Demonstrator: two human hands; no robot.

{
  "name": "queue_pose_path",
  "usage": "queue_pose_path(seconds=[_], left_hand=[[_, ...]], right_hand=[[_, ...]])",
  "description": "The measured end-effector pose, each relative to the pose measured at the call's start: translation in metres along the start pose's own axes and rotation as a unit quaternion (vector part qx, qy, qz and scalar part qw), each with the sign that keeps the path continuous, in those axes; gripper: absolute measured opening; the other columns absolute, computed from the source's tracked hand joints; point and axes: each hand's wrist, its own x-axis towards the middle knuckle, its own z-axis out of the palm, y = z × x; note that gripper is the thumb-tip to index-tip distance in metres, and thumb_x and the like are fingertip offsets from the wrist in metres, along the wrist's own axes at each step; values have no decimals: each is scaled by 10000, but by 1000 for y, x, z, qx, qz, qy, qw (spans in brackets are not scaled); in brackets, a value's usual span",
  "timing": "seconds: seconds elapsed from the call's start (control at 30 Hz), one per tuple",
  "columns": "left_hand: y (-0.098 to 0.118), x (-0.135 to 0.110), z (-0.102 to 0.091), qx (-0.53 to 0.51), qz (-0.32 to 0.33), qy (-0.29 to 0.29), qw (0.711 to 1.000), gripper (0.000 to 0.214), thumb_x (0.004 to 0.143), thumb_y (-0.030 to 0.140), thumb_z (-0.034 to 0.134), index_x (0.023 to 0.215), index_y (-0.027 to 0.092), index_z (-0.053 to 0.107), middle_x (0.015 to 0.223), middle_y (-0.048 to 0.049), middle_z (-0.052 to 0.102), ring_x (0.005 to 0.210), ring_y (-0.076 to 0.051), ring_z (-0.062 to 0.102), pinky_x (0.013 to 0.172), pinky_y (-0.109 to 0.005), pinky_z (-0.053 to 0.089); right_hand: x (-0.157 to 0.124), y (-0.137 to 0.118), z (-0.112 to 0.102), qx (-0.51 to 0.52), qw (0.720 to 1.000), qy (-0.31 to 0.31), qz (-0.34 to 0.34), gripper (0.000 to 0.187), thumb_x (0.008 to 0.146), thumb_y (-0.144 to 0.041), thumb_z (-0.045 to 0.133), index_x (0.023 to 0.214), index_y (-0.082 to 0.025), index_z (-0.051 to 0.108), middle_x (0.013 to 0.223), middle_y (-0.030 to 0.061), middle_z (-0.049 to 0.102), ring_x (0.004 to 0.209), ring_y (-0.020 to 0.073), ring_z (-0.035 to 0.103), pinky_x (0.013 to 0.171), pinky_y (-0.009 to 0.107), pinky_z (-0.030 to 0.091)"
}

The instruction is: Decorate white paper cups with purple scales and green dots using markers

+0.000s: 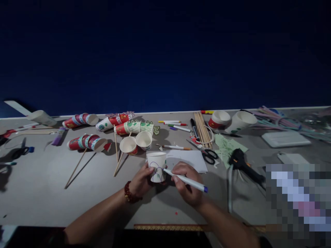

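Observation:
A white paper cup [157, 166] with purple curved lines drawn on it stands upright on the grey table [46, 193]. My left hand [141, 181], with a red bead bracelet at the wrist, is wrapped round the cup's left side. My right hand [186, 183] is closed on a white marker with a purple end [186, 180]. The marker's tip touches the cup's lower right side. A white sheet of paper [190, 159] lies just behind the cup.
Decorated cup chains on sticks [88, 142] and two empty cups [136, 142] lie behind. More markers [176, 124], wooden sticks [201, 131], scissors [209, 156], green paper scraps [227, 146] and a black glue gun [243, 165] sit to the right.

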Motion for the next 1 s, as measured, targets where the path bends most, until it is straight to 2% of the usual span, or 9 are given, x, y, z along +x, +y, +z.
queue_pose_path(seconds=[0.37,0.57,0.73,1.0], left_hand=[[-6,1,-5,7,-2,-10,1000,495,814,330,827,1245,169,643,967,-84,745,775,-222,714,634,-325,611],[-4,0,-2,11,-8,8,1000,616,768,365,871,1302,191,620,1001,-86,746,760,-225,717,606,-324,615],[-4,0,-2,17,-6,3,1000,575,785,363,855,1280,175,629,930,-70,732,736,-215,706,604,-323,615],[-6,0,-6,20,-8,-7,1000,488,825,358,809,1247,183,639,977,-78,723,772,-219,694,624,-334,606]], right_hand=[[4,-2,-1,-10,999,-38,-21,135,908,-158,568,968,-252,643,702,15,682,632,212,641,602,347,527],[5,-3,-1,-12,999,-46,-25,138,914,-161,564,975,-256,643,703,16,687,642,215,651,606,354,537],[5,-1,-1,-14,998,-44,-33,144,924,-159,560,987,-259,642,705,12,680,648,212,649,607,351,538],[3,0,-1,-10,1000,-24,-13,129,948,-186,566,1006,-262,652,742,21,689,680,224,658,637,366,534]])
